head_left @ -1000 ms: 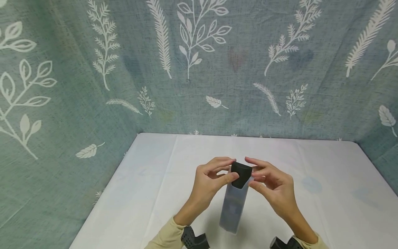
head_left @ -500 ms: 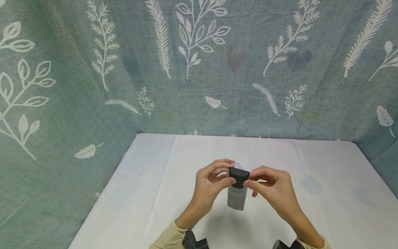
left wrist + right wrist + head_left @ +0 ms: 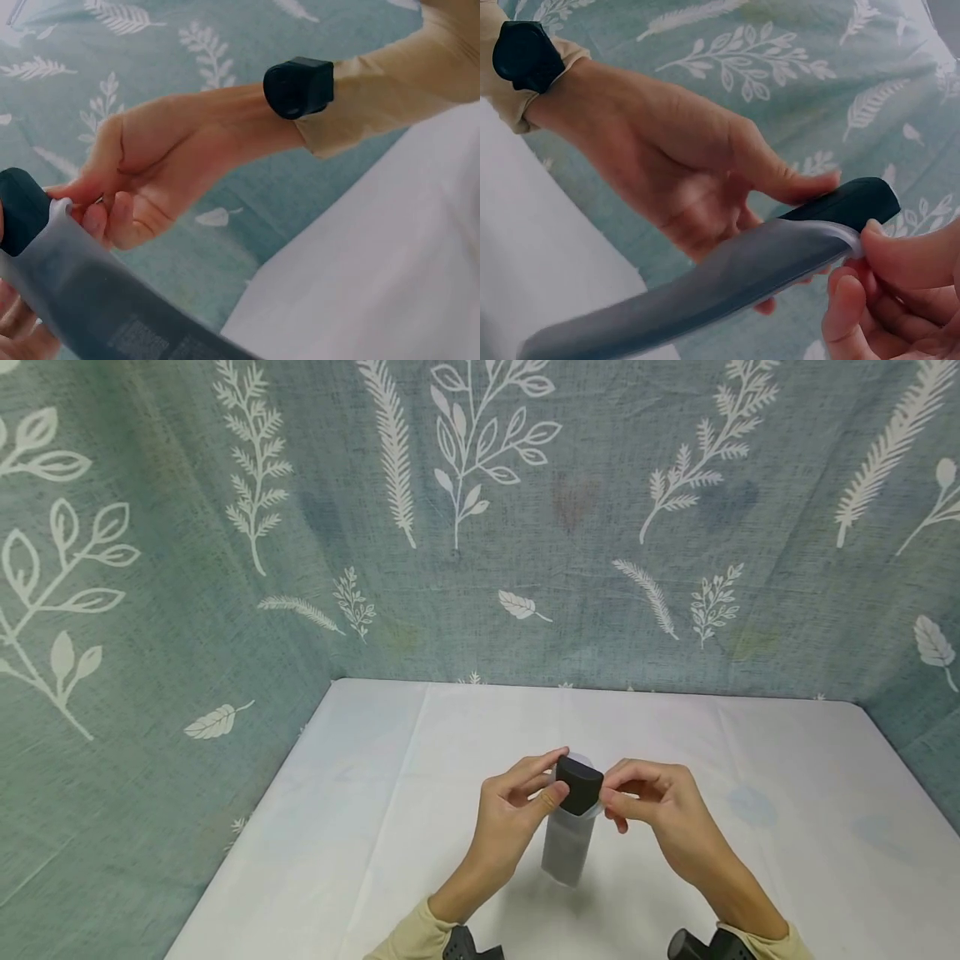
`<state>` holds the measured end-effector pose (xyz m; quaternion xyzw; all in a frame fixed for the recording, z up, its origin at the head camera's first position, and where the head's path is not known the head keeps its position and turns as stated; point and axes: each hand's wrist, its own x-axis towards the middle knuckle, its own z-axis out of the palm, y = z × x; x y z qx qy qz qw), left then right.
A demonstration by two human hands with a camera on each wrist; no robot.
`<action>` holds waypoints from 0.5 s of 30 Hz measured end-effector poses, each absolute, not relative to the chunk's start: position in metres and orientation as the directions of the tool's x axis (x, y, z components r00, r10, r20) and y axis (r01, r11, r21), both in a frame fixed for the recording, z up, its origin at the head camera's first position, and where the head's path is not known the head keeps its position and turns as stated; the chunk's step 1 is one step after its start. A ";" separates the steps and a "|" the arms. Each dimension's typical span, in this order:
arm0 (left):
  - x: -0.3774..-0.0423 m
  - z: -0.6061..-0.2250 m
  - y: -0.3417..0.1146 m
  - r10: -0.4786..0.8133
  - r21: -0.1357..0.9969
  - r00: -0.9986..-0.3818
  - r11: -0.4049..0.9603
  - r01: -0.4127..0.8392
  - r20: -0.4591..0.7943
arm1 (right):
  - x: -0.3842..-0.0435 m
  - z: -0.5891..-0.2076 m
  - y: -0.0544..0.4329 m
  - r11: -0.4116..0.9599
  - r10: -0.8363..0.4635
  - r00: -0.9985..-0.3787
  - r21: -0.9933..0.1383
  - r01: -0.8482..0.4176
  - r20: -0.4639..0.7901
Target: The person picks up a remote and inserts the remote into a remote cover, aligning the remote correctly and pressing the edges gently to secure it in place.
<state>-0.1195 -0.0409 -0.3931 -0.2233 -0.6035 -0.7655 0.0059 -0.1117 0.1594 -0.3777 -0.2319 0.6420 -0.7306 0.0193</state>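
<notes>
A long black remote control (image 3: 579, 785) sits in a translucent sleeve (image 3: 567, 843), its black end sticking out at the top. My left hand (image 3: 510, 818) holds it near that end, thumb on the black face and fingers behind. On the other side, my right hand (image 3: 667, 818) pinches the sleeve's rim between thumb and fingertips. In the right wrist view the remote control (image 3: 847, 201) lies aslant, the sleeve (image 3: 705, 289) covering most of its length. Small print shows through the sleeve (image 3: 97, 292) in the left wrist view. Its lower end is above the table.
A white cloth (image 3: 420, 760) covers the table under the hands. Behind and to the left hangs a green-blue curtain (image 3: 465, 593) with white leaf prints. Dark wrist cameras (image 3: 708, 945) sit at both beige cuffs.
My right hand's fingers, spread apart at the sleeve a second ago, have closed in on its rim. The remote control's lower end swung away from me, then partly back.
</notes>
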 end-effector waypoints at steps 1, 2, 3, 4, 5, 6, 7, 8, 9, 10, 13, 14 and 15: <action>-0.119 -0.393 -0.042 0.262 0.928 -0.904 -0.255 0.273 0.338 | -0.111 -0.378 0.159 -0.173 -0.321 -0.893 -0.947 -0.271 0.314; -0.119 -0.393 -0.042 0.261 0.934 -0.909 -0.240 0.265 0.325 | -0.111 -0.378 0.158 -0.170 -0.315 -0.897 -0.948 -0.270 0.311; -0.119 -0.393 -0.043 0.258 0.939 -0.913 -0.222 0.262 0.316 | -0.110 -0.378 0.157 -0.164 -0.306 -0.901 -0.949 -0.268 0.307; -0.119 -0.393 -0.043 0.253 0.942 -0.915 -0.208 0.264 0.313 | -0.109 -0.378 0.155 -0.159 -0.298 -0.905 -0.951 -0.267 0.304; -0.119 -0.393 -0.043 0.245 0.944 -0.918 -0.193 0.269 0.312 | -0.109 -0.379 0.153 -0.154 -0.285 -0.911 -0.952 -0.265 0.300; -0.119 -0.393 -0.043 0.234 0.945 -0.920 -0.174 0.278 0.314 | -0.108 -0.379 0.151 -0.144 -0.267 -0.918 -0.955 -0.261 0.292; -0.120 -0.392 -0.042 0.220 0.943 -0.921 -0.159 0.291 0.321 | -0.107 -0.380 0.149 -0.133 -0.247 -0.926 -0.957 -0.259 0.285; -0.121 -0.392 -0.041 0.209 0.942 -0.922 -0.148 0.300 0.326 | -0.107 -0.380 0.147 -0.126 -0.225 -0.933 -0.958 -0.259 0.282; -0.121 -0.392 -0.040 0.199 0.941 -0.922 -0.138 0.310 0.333 | -0.106 -0.381 0.145 -0.121 -0.201 -0.938 -0.957 -0.262 0.282; -0.122 -0.392 -0.039 0.189 0.939 -0.922 -0.128 0.319 0.339 | -0.106 -0.381 0.144 -0.120 -0.178 -0.941 -0.956 -0.268 0.286; -0.124 -0.393 -0.037 0.161 0.936 -0.923 -0.116 0.333 0.348 | -0.106 -0.382 0.140 -0.134 -0.117 -0.943 -0.946 -0.294 0.310; -0.124 -0.393 -0.036 0.157 0.935 -0.923 -0.113 0.337 0.352 | -0.106 -0.382 0.139 -0.142 -0.101 -0.942 -0.941 -0.306 0.321; -0.124 -0.393 -0.036 0.152 0.931 -0.920 -0.105 0.349 0.361 | -0.106 -0.382 0.138 -0.149 -0.085 -0.939 -0.937 -0.317 0.332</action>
